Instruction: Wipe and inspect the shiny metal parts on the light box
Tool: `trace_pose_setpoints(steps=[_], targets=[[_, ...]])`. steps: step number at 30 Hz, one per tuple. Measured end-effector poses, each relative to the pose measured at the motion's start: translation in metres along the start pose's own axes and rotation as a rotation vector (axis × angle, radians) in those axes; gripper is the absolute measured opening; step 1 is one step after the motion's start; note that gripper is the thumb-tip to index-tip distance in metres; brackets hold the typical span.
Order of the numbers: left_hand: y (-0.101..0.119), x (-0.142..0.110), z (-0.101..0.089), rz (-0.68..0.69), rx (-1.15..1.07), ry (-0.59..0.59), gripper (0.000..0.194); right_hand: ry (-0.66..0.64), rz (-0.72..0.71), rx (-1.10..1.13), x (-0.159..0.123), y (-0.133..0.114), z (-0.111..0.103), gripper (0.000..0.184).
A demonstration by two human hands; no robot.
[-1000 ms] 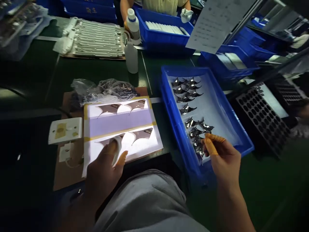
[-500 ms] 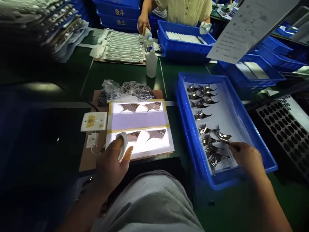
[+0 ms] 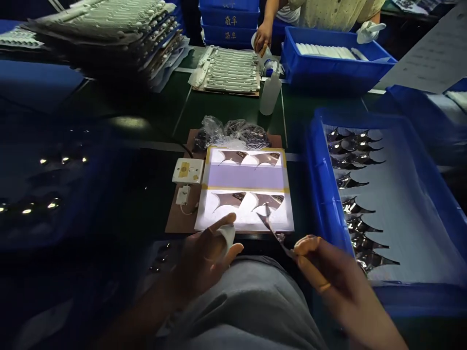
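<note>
My right hand (image 3: 328, 272) pinches a thin, dark glossy tinted lens (image 3: 278, 236) with pointed ends by its near tip. The lens is tilted, its far end over the lower right of a lit white panel (image 3: 215, 221). In my left hand (image 3: 206, 260) is a folded white cloth (image 3: 228, 235), between thumb and fingers just below the panel's front edge. Brownish lens shapes with dark labels show on the panel in two rows, split by a lilac band (image 3: 248, 177). Similar dark lenses (image 3: 365, 226) lie in a column in the blue tray (image 3: 321, 194) on the right.
A white switch box (image 3: 188, 170) with a cable adjoins the panel. Crumpled clear plastic (image 3: 233, 133) lies behind it, then a squeeze bottle (image 3: 270, 95). Stacked trays (image 3: 120, 43) rise at the far left. Across the table, a co-worker's hand (image 3: 263, 38) holds a bottle.
My right hand has lifted a lens from the blue tray and brought it left to the panel. My left hand, with the cloth, has drawn back off the panel. The view has turned left.
</note>
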State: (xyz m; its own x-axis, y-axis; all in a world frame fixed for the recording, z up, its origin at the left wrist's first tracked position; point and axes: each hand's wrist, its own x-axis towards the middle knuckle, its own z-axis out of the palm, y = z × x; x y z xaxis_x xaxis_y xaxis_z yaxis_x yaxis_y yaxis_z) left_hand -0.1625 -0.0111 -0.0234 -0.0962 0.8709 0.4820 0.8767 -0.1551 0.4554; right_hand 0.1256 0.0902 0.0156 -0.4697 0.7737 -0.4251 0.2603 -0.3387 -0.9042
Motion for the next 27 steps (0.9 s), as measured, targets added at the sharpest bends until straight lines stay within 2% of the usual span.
trace_pose_setpoints(steps=[3, 5, 7, 10, 15, 19, 24, 27], targets=[[-0.002, -0.013, -0.002, 0.068, -0.002, -0.100, 0.032, -0.321, 0.046, -0.007, 0.039, 0.002, 0.052, 0.019], [-0.011, -0.022, 0.003, 0.069, 0.002, -0.130, 0.029, -0.448, 0.108, 0.064, 0.059, 0.004, 0.068, 0.020], [-0.022, -0.030, 0.010, 0.047, -0.010, -0.127, 0.030, -0.498, 0.156, 0.153, 0.076, 0.008, 0.074, 0.022], [-0.038, -0.034, 0.021, -0.002, -0.038, -0.112, 0.038, -0.428, 0.147, 0.188, 0.095, 0.012, 0.077, 0.029], [-0.058, -0.029, 0.035, -0.052, 0.097, -0.133, 0.052, -0.143, 0.044, -0.032, 0.111, 0.014, 0.088, 0.059], [-0.062, -0.024, 0.035, -0.028, 0.208, -0.129, 0.063, -0.062, 0.000, -0.129, 0.112, 0.017, 0.096, 0.058], [-0.062, -0.025, 0.027, -0.034, 0.210, -0.032, 0.073, -0.050, -0.033, -0.214, 0.113, 0.024, 0.100, 0.054], [-0.065, -0.032, 0.025, -0.084, 0.234, -0.002, 0.074, -0.029, -0.067, -0.266, 0.115, 0.029, 0.100, 0.052]])
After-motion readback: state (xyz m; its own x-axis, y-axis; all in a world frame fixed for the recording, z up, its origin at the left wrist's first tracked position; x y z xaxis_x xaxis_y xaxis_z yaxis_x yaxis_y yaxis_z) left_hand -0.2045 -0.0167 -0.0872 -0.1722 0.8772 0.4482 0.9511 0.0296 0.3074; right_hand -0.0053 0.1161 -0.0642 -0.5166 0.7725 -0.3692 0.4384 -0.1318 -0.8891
